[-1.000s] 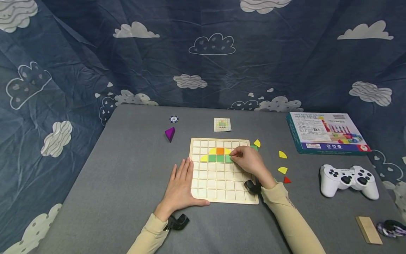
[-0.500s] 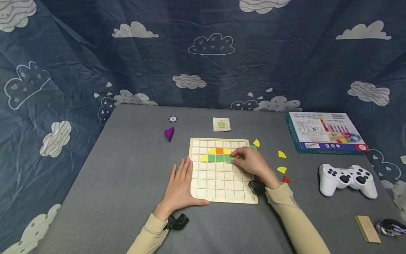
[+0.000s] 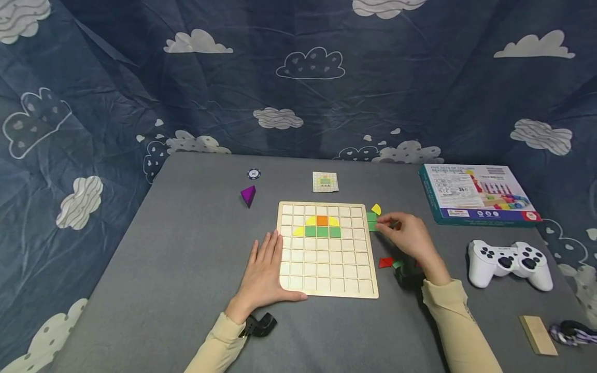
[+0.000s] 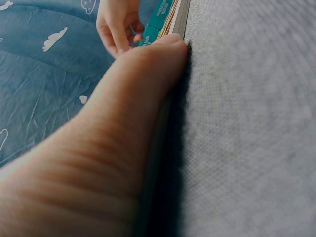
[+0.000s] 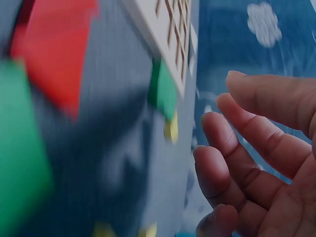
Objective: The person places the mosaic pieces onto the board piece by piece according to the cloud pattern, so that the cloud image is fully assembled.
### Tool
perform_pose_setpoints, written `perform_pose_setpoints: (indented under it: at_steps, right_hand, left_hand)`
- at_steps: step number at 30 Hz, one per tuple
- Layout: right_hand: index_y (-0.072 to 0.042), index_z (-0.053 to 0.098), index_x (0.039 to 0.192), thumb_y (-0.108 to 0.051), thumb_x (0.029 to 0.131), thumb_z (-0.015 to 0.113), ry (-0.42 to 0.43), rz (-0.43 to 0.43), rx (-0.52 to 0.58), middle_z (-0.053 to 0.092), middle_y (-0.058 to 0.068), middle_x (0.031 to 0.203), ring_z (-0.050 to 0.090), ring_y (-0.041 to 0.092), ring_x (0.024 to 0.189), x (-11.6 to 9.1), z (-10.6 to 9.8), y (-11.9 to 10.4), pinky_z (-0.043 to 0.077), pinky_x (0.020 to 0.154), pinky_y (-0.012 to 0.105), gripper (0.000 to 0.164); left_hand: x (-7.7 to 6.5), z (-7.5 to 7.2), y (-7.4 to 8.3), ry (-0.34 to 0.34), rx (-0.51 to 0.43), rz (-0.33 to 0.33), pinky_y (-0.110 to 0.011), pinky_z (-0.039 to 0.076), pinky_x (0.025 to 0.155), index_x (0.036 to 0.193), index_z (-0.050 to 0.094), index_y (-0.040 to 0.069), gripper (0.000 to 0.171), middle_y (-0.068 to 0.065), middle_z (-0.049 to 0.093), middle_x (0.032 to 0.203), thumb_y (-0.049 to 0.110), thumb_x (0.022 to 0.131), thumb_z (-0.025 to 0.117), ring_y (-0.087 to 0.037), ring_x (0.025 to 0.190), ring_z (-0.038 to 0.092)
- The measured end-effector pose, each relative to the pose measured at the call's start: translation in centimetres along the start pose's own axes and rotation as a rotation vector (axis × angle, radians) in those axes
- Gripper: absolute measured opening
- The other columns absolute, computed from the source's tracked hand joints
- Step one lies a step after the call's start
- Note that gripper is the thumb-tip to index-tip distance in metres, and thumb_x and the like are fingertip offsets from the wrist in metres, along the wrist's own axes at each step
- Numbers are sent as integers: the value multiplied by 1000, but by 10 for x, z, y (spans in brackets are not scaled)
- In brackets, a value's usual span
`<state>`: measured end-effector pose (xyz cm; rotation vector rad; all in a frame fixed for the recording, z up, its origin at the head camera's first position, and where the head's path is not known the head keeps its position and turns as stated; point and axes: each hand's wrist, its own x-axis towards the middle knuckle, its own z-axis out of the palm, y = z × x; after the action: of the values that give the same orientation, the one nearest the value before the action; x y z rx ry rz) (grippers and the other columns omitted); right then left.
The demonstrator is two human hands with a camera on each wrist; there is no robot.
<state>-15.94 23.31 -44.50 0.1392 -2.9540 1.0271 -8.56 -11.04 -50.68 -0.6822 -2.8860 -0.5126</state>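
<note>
A wooden grid board (image 3: 317, 269) lies on the table in the head view. In its upper rows sit an orange square (image 3: 322, 220), several yellow pieces (image 3: 299, 231) and a row of green squares (image 3: 322, 232). My left hand (image 3: 261, 274) rests flat at the board's lower left corner, fingers along the left side and thumb at the front edge. Just right of the board hovers my right hand (image 3: 410, 238), beside green squares (image 3: 371, 223) on the table. In the right wrist view its fingers (image 5: 217, 168) are loosely bent and apart, with nothing between them.
Red pieces (image 3: 385, 262) and a yellow piece (image 3: 376, 209) lie right of the board. A patterned card (image 3: 325, 182), a purple pyramid (image 3: 249, 196) and a poker chip (image 3: 254, 174) are behind it. Farther right are a box (image 3: 480, 194), a game controller (image 3: 510, 264) and a wooden block (image 3: 538, 335).
My right hand has left the board's grid and moved right, over the loose pieces beside it. The left hand stays where it was.
</note>
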Motion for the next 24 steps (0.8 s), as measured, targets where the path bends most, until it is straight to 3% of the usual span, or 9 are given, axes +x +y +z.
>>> perform_pose_setpoints:
  at_steps: [4, 10, 16, 24]
  right_hand:
    - [-4, 71, 99, -24, 90, 66, 50, 18, -6, 65, 9, 81, 50, 22, 61, -4, -19, 19, 38, 47, 32, 23]
    - [-1, 69, 104, -25, 92, 63, 43, 63, -38, 67, 19, 97, 61, 30, 79, -7, -40, 40, 47, 58, 34, 28]
    - [0, 66, 113, -29, 93, 62, -20, 166, -56, 62, 25, 110, 58, 38, 93, -8, -43, 50, 45, 68, 45, 36]
    - [3, 64, 116, -25, 90, 63, -72, 214, -113, 58, 28, 114, 54, 40, 94, -5, -39, 56, 43, 68, 48, 38]
  left_hand:
    - [0, -1, 0, -2, 2, 1, -53, 9, 111, 148, 19, -7, 135, -22, 15, 154, 83, 57, 63, -35, 141, 12]
    - [0, -1, 1, -31, 8, -18, -51, 7, 112, 149, 17, -5, 137, -20, 14, 155, 84, 56, 63, -32, 142, 9]
    - [1, 0, 1, -53, 14, -29, -50, 5, 112, 149, 15, -4, 137, -19, 11, 155, 85, 56, 61, -31, 142, 7]
    - [1, 0, 1, -55, 13, -30, -49, 4, 112, 149, 14, -4, 136, -18, 10, 156, 85, 56, 60, -30, 143, 5]
